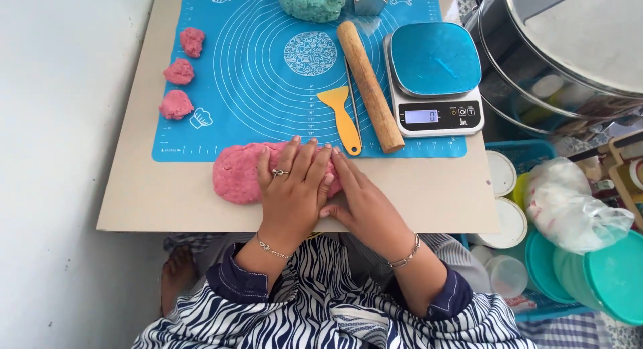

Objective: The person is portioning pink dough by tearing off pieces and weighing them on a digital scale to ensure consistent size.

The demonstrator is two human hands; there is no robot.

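Pink dough log hanging off the mat at 6 o'clock, both my hands flat on it

My left hand point(295, 185) has fingers spread on the pink dough point(241, 175); my right hand point(358, 201) lies fingers together, over its 3 o'clock end. Risk as I see it: pushing sideways could knock the yellow scraper point(341, 118) or rolling pin point(368, 84), or stick dough to bare board point(429, 195)

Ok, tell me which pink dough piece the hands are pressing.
The big pink log at the mat's near edge, under both hands. The three small lumps lie untouched along the mat's left side.
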